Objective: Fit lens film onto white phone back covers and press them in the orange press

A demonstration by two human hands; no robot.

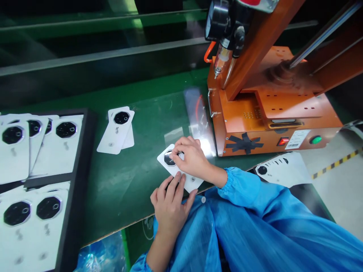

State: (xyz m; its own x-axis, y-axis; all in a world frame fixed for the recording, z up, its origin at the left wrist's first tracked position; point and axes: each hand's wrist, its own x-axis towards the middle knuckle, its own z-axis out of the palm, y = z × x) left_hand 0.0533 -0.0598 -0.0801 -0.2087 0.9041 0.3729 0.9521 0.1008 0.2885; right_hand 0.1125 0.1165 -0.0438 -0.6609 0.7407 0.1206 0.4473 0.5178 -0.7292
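Observation:
A white panel (194,182) with a black octagonal window lies slanted on the green table near its front edge. My right hand (190,155) is over its upper part, thumb and fingers pinched together at the window; anything between the fingertips is too small to name. My left hand (170,200) rests on the panel's lower left edge with its fingers stretched out. Farther left on the table, two similar white panels (115,132) overlap, the upper one showing its black window.
A black divided tray (81,166) at the left holds several white panels. An orange press machine (235,128) with a gauge stands at the right. More white panels (295,170) lie fanned out below it. A clear sheet (195,113) lies beside the machine.

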